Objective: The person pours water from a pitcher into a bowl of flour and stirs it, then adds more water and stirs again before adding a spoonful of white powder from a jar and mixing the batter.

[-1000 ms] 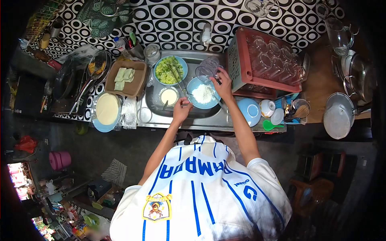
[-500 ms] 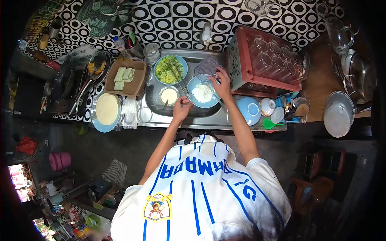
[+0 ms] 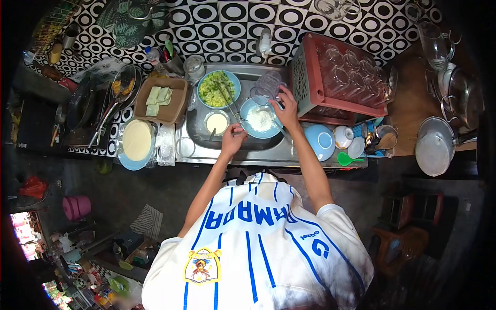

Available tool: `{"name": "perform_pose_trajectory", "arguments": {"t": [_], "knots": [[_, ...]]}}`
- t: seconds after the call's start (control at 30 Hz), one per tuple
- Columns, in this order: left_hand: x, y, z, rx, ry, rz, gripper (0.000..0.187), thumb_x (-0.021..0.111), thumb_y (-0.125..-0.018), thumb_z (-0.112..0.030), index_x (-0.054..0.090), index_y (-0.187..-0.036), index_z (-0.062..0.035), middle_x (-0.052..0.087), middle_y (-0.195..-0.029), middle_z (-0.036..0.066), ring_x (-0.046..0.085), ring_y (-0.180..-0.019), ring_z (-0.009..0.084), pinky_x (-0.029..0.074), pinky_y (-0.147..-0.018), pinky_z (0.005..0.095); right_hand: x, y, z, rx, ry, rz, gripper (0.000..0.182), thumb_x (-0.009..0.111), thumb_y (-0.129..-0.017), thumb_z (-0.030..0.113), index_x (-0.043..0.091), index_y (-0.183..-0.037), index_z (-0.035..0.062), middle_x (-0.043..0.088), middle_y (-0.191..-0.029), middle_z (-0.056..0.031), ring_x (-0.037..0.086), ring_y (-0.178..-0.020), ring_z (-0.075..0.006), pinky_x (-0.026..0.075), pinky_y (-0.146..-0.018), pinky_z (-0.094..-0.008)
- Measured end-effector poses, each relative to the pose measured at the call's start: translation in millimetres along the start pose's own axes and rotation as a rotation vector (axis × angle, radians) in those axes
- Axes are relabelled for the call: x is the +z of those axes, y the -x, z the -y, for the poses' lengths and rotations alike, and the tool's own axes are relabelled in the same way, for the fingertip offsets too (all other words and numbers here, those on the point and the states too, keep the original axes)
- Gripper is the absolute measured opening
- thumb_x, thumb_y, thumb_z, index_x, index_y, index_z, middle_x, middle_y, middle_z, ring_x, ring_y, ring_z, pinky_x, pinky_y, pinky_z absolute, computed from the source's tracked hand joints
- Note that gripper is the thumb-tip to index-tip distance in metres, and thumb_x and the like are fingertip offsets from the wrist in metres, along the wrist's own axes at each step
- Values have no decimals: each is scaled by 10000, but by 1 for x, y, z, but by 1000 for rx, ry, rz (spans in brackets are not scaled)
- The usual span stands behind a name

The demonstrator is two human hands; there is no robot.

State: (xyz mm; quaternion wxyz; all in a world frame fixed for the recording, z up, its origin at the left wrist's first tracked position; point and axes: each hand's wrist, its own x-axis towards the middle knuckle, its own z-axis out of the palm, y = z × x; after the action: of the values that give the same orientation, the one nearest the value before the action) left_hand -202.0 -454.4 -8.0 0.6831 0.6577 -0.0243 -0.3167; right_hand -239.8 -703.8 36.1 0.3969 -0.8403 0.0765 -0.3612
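My right hand (image 3: 285, 107) is closed on a clear container (image 3: 267, 87), which looks tilted above the far edge of a light-blue plate. White powder (image 3: 261, 119) lies heaped on that blue plate (image 3: 269, 134). At the plate's near left rim, my left hand (image 3: 234, 138) has curled fingers that seem to pinch the rim, partly hiding it. Close by on the left stands a bowl of pale batter (image 3: 217, 123) with a spoon in it. Behind that bowl, a plate of chopped green vegetables (image 3: 217, 89) has metal tongs (image 3: 230, 98) lying across it.
The plates stand over a steel sink (image 3: 201, 138). To the left are a brown tray (image 3: 175, 107) with folded green wraps and a plate of pale round sheets (image 3: 137, 140). On the right are a red rack of glasses (image 3: 320, 93), an upturned blue bowl (image 3: 320, 143) and a green spoon (image 3: 349, 159).
The clear container has shifted and turned slightly in my right hand, above the plate. My left hand has stayed nearly still at the rim.
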Motion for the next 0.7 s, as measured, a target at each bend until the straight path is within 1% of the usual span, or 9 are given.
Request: {"name": "perform_pose_trajectory", "arguments": {"t": [0.07, 0.17, 0.27, 0.37, 0.57, 0.7], "knots": [[-1, -1, 1, -1, -7, -5, 484, 718, -874, -66, 503, -1297, 30, 595, -1138, 121, 685, -902, 186, 592, -771, 288, -3, 0, 5, 25, -6, 14, 331, 821, -798, 139, 613, -955, -65, 592, -1261, -223, 675, -844, -292, 549, -717, -336], [0, -1, -1, -19, -14, -2, 487, 719, -874, -67, 501, -1299, 30, 594, -1140, 122, 686, -900, 189, 593, -772, 292, -2, 1, 2, 1, -4, -1, 322, 822, -796, 127, 617, -950, -68, 599, -1259, -216, 663, -790, -246, 534, -676, -314], [1, 0, -4, -28, -21, -3, 486, 718, -874, -64, 501, -1298, 29, 593, -1143, 123, 686, -900, 191, 593, -772, 293, -1, 1, 2, 53, -47, -30, 309, 820, -797, 116, 623, -949, -68, 606, -1259, -205, 624, -715, -184, 501, -622, -287], [0, -2, -1, -28, -18, 0, 483, 718, -873, -61, 502, -1296, 27, 591, -1146, 123, 687, -902, 191, 593, -771, 293, -1, -1, 0, 47, -59, -44, 310, 819, -799, 112, 623, -958, -68, 613, -1254, -190, 575, -665, -140, 467, -583, -270], [-2, -5, 4, -14, 3, 11, 479, 719, -873, -62, 505, -1292, 24, 590, -1147, 121, 683, -897, 185, 591, -769, 290, -1, -2, -3, 28, -67, -49, 314, 822, -795, 113, 618, -959, -62, 618, -1255, -166, 550, -661, -139, 454, -584, -268], [-2, -3, 1, -17, -17, 10, 481, 722, -870, -65, 505, -1290, 24, 590, -1146, 120, 682, -892, 182, 589, -770, 288, -3, 1, -2, 50, -43, -26, 314, 822, -794, 113, 616, -956, -60, 614, -1263, -170, 563, -682, -151, 466, -602, -272]]}}
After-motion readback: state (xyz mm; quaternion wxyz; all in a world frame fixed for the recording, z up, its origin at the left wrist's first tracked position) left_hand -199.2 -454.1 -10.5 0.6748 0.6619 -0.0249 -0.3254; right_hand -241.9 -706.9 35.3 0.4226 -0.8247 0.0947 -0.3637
